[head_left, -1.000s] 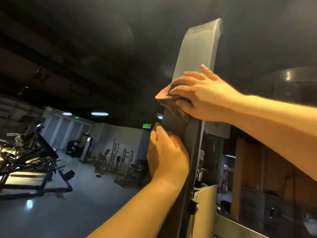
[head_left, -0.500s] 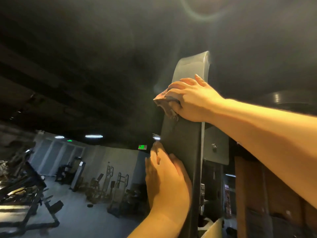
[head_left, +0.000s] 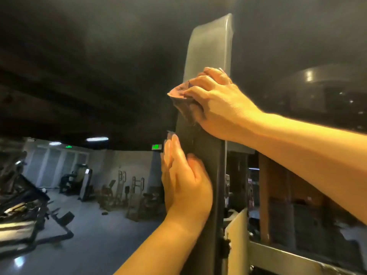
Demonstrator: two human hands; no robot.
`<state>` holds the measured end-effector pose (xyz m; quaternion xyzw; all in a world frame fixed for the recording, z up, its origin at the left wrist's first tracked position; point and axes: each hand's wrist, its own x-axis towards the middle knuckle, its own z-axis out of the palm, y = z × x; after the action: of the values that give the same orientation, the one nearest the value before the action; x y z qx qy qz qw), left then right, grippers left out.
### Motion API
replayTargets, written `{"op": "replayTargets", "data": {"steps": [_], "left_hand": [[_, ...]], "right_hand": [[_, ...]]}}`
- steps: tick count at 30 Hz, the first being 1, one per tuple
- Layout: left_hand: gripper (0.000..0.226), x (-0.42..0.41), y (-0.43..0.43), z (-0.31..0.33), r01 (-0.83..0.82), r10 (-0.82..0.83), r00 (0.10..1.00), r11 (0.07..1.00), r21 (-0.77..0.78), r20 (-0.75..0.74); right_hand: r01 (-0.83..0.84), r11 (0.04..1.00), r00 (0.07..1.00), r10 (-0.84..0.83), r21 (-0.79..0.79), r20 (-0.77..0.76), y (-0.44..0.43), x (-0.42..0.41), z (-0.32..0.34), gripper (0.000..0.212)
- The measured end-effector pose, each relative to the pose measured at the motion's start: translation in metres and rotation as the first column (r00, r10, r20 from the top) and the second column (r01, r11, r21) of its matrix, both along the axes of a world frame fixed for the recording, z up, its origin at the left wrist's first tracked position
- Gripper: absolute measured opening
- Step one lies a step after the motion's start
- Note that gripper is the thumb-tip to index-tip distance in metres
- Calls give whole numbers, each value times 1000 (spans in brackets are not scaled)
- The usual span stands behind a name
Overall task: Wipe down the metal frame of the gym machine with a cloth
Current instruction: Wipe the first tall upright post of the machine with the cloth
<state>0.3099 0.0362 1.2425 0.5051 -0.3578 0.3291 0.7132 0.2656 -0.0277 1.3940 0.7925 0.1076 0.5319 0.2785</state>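
A tall dark metal upright of the gym machine frame (head_left: 206, 48) rises through the middle of the view, its curved top catching light. My right hand (head_left: 218, 104) presses a crumpled brownish-pink cloth (head_left: 183, 100) against the upright's upper part, fingers curled over the cloth. Below it, my left hand (head_left: 184, 181) lies against the left side of the same upright with fingers straight and pointing up, thumb on the front face. Most of the cloth is hidden under my right hand.
A cream panel (head_left: 237, 241) and a grey crossbar (head_left: 288, 259) of the machine sit at the lower right. Other gym machines (head_left: 85, 183) stand across the grey floor on the left, with a black bench frame (head_left: 29, 211) nearer. A green exit sign (head_left: 156, 146) glows behind.
The view swung upward and then back down. My right hand with the cloth stays high on the upright, shifted slightly along it. My left hand keeps its place lower on the frame.
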Motion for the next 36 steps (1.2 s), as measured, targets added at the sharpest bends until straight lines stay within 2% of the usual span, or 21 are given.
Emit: {"op": "replayTargets", "data": {"steps": [1, 4, 9, 13, 16, 19, 22, 24, 26, 28, 29, 32, 36], "left_hand": [[58, 4, 0, -4, 26, -26, 999, 1000, 8, 24], [55, 4, 8, -30, 39, -42, 995, 998, 40, 95], [56, -4, 12, -100, 49, -50, 998, 999, 23, 38], [60, -14, 10, -166, 118, -117, 993, 993, 9, -33], [59, -22, 14, -207, 41, -36, 996, 998, 56, -80], [50, -29, 29, -227, 45, -33, 978, 997, 57, -208], [47, -29, 42, -239, 65, -54, 945, 998, 23, -323], [47, -32, 46, -251, 62, -55, 938, 998, 10, -342], [46, -38, 48, -263, 54, -50, 937, 999, 2, -345], [42, -39, 50, -272, 21, -13, 936, 1000, 18, -352], [40, -38, 51, -276, 1, 12, 939, 999, 38, -343], [36, -35, 55, -277, -34, 62, 956, 994, 102, -288], [39, -30, 67, -272, -32, 80, 965, 981, 192, -249]], "right_hand": [[60, 997, 995, -56, -48, 88, 1, -6, -11, 37], [157, 987, 986, -158, -34, -44, 6, -35, -62, 50], [246, 957, 954, -267, -152, -135, 6, -38, -140, 51], [217, 934, 943, -275, -283, -185, 0, -40, -197, 52], [218, 910, 911, -319, -353, -260, 2, -47, -202, 54], [282, 906, 913, -355, -315, -204, 4, -51, -206, 55], [301, 914, 917, -355, -272, -179, 10, -48, -242, 53], [263, 914, 887, -355, -308, -294, 16, -51, -273, 59], [240, 885, 814, -407, -398, -415, 24, -58, -296, 66], [230, 854, 759, -457, -466, -463, 25, -63, -301, 69], [217, 853, 762, -452, -474, -464, 24, -64, -297, 67], [232, 892, 840, -385, -389, -382, 19, -62, -288, 55], [298, 914, 873, -378, -275, -309, 21, -64, -317, 58]]}}
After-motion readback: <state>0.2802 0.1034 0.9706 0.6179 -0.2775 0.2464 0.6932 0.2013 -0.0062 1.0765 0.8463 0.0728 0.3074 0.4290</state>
